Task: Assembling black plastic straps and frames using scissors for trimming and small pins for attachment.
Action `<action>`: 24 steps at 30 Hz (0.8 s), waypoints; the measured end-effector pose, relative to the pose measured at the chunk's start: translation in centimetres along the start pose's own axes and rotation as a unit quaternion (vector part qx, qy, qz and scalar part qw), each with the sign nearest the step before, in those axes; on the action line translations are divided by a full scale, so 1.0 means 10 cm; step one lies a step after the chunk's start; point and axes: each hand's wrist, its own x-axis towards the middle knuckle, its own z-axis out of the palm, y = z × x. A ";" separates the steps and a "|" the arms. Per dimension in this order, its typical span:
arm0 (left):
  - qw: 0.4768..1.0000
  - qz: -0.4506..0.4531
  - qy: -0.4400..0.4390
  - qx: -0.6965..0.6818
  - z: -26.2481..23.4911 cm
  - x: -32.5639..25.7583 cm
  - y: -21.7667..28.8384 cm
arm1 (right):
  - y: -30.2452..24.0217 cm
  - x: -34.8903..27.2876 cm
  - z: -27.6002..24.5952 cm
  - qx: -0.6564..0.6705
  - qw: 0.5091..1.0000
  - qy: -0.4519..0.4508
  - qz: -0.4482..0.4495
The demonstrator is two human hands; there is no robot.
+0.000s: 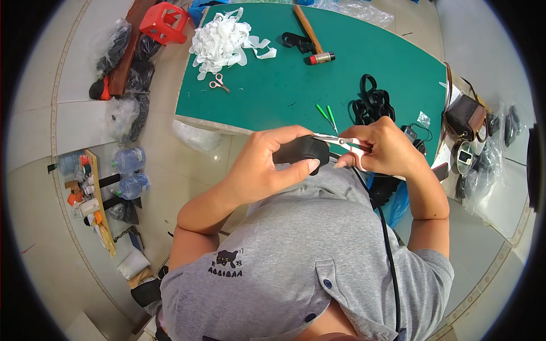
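Observation:
In front of my chest, my left hand point(272, 162) is wrapped round a smooth black rounded piece point(304, 152), thumb on its near side and fingers over the top. I cannot tell what kind of thing it is. My right hand point(382, 149) grips a small pair of scissors point(351, 149) with pale handles, fingers at the loops. Their blades point left and lie against the upper edge of the black piece. Just beyond the hands, tweezers or snips with green handles point(326, 115) rest on the green tabletop point(284, 94).
A heap of white strips point(223, 42) lies at the far left, beside pink-handled scissors point(219, 83). Farther back is a hammer point(314, 40) next to a black strap-like piece point(296, 41). Black loops point(372, 101) lie right; a black cable point(389, 256) runs down over my shirt.

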 end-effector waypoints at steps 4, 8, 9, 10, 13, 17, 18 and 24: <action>1.000 -0.010 0.000 0.011 0.00 0.00 0.01 | 0.04 0.00 0.03 0.002 1.000 -0.004 -0.003; 1.000 0.002 0.011 0.025 0.03 -0.01 -0.02 | 0.02 0.01 0.01 0.001 1.000 -0.025 0.006; 1.000 -0.006 0.014 0.026 0.03 -0.01 -0.02 | 0.01 0.01 0.01 0.002 0.999 -0.032 0.010; 1.000 -0.006 0.014 0.026 0.03 -0.01 -0.03 | 0.01 0.01 0.01 0.002 0.999 -0.032 0.010; 0.998 0.029 0.014 0.051 0.03 0.00 -0.06 | 0.02 0.03 0.02 0.006 0.999 -0.034 -0.002; 0.998 0.016 0.012 0.053 0.03 0.00 -0.05 | 0.03 0.02 0.03 0.006 0.999 -0.033 -0.005; 0.998 0.017 0.011 0.056 0.03 0.01 -0.05 | 0.04 0.02 0.04 0.012 1.000 -0.024 -0.008; 0.997 0.016 0.004 0.071 0.02 0.00 -0.03 | 0.08 0.02 0.03 0.004 0.999 -0.030 -0.021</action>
